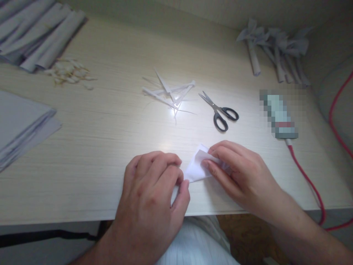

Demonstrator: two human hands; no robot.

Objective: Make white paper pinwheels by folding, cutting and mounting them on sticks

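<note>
A small folded piece of white paper (196, 167) lies near the table's front edge, between my hands. My right hand (242, 171) is closed on its right side, thumb in front and fingers behind. My left hand (153, 187) has curled fingers, with thumb and forefinger pinching the paper's pointed left corner. Part of the paper is hidden under the right fingers. Just beyond it lie scissors (217, 109) with black handles, blades nearly closed and pointing away to the left. Thin white paper strips (172, 94) are heaped to the left of the scissors.
Rolled paper tubes (59, 40) are piled at the back left, beside small white pieces with yellowish stems (70, 71). A stack of paper sheets (23, 121) lies at left. Paper flowers on rolled stems (275, 48) sit back right. A red cable (309, 180) runs from a blurred device (281, 116).
</note>
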